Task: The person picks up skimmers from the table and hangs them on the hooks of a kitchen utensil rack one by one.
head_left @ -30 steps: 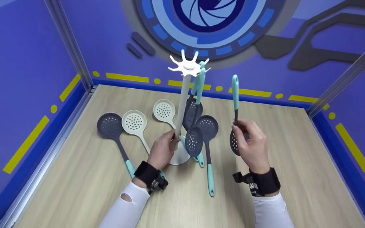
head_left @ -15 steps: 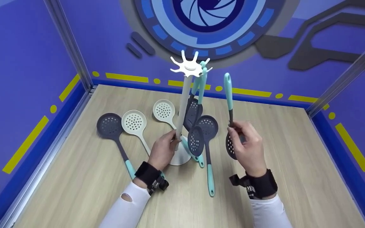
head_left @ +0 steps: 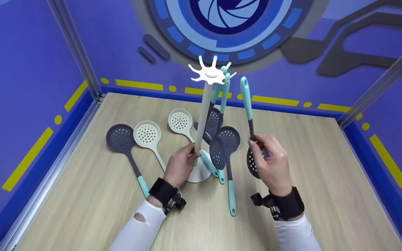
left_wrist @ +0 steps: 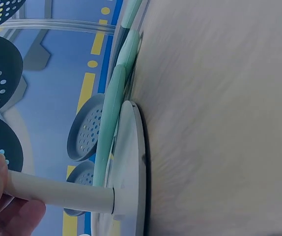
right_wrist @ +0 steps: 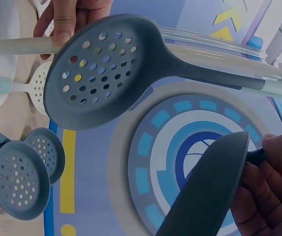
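Observation:
My left hand (head_left: 179, 166) grips the pole (head_left: 203, 118) of a white utensil rack low down. Hooks radiate from the rack's top (head_left: 210, 74); two grey skimmers with mint handles hang at its right side. The nearer hanging skimmer (head_left: 217, 153) also fills much of the right wrist view. To the right, my right hand (head_left: 272, 164) pinches the dark neck of another slotted skimmer (head_left: 246, 97), its mint handle up and its head down, partly hidden behind the fingers. That handle stands apart from the hooks. In the left wrist view, the rack's round base (left_wrist: 128, 172) shows beside the left hand.
On the wooden table (head_left: 319, 181) lie a grey skimmer (head_left: 120, 138), a white skimmer (head_left: 147, 134), another white one (head_left: 180, 121) and a grey one (head_left: 229, 137). More mint handles (head_left: 209, 164) lie by the rack base. Blue panels (head_left: 30, 87) enclose the sides and back.
My right hand has moved left with the skimmer, bringing its handle closer to the rack. The rack's top has shifted slightly right, and the nearer hanging skimmer has swung right and turned.

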The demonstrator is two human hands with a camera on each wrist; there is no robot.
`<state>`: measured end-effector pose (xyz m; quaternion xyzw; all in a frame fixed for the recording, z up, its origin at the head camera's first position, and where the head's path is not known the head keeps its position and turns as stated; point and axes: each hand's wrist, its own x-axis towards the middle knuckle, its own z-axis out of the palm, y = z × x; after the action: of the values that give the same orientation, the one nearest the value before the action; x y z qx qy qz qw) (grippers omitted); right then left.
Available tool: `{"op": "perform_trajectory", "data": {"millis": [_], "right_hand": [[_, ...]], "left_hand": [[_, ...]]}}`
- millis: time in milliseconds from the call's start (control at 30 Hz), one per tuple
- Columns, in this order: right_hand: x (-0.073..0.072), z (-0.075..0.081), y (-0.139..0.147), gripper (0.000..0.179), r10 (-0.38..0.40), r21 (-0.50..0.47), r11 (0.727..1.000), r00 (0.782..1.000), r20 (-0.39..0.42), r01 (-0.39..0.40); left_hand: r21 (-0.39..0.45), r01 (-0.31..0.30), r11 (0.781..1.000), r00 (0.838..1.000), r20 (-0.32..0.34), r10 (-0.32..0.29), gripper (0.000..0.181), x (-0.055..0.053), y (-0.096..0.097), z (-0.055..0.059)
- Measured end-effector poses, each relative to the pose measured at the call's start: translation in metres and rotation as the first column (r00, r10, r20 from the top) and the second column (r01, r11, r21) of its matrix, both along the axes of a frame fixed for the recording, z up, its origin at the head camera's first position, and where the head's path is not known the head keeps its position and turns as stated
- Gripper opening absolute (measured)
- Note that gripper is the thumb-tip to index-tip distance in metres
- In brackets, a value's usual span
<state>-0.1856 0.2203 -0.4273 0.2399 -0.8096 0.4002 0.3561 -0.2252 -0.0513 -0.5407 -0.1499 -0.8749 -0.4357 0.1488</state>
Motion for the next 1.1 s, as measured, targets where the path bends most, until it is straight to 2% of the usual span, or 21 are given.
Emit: {"op": "perform_trajectory", "data": {"millis": [200,533,1100], "right_hand": [[0.0027,0.0028,-0.001,0.021,0.002,-0.001,1.0,1.0,-0.01,-0.002],[0.0048,0.0046,-0.0016,0.022,0.008,-0.014,1.0,1.0,-0.02,-0.008],[0.0051,0.0036,-0.0015,0.026,0.011,-0.026,1.0,1.0,0.004,-0.011]], "left_hand": [[0.003,0.002,1.0,1.0,-0.027,-0.002,0.02,0.0002,0.001,-0.0004],[0.027,0.013,1.0,0.999,0.039,-0.014,0.026,0.0025,0.002,0.0017],[0.064,0.027,0.998,0.996,0.078,-0.031,0.028,0.0034,0.0047,0.003]]}}
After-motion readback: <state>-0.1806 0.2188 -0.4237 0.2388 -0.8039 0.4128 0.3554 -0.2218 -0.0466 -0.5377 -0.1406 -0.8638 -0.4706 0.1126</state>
